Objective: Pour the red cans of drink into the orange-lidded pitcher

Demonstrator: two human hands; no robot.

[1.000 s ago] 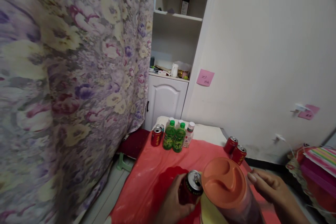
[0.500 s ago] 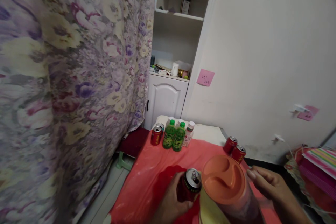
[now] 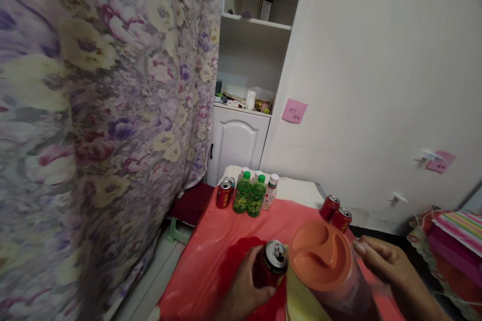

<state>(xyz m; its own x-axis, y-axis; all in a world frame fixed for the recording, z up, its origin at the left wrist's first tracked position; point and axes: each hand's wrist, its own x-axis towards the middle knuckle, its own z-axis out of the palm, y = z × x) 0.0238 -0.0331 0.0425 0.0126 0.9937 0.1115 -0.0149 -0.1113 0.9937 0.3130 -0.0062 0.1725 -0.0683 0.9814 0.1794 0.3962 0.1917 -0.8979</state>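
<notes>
My left hand [image 3: 246,288] is wrapped round a dark red drink can [image 3: 268,266], whose silver top faces up with its pull tab raised. Just right of the can stands a large translucent pitcher [image 3: 348,296] with an orange lid [image 3: 320,256]. A pale yellow part [image 3: 303,296] runs down the pitcher's left side, close to the can. On the pitcher's other side is my right hand [image 3: 387,263], fingers curled in and thumb tip near the lid's edge. Whether anything is inside those fingers is hidden.
Two green bottles [image 3: 256,196], white-capped bottles [image 3: 270,193] and red cans [image 3: 224,195] stand at the far left of the red-covered table [image 3: 211,246]. Two more red cans [image 3: 341,219] stand at the right edge. A floral curtain [image 3: 113,110] hangs left; a wall [image 3: 361,85] rises behind.
Almost nothing differs. The view shifts very slightly, and both hands, the can and the pitcher keep their places.
</notes>
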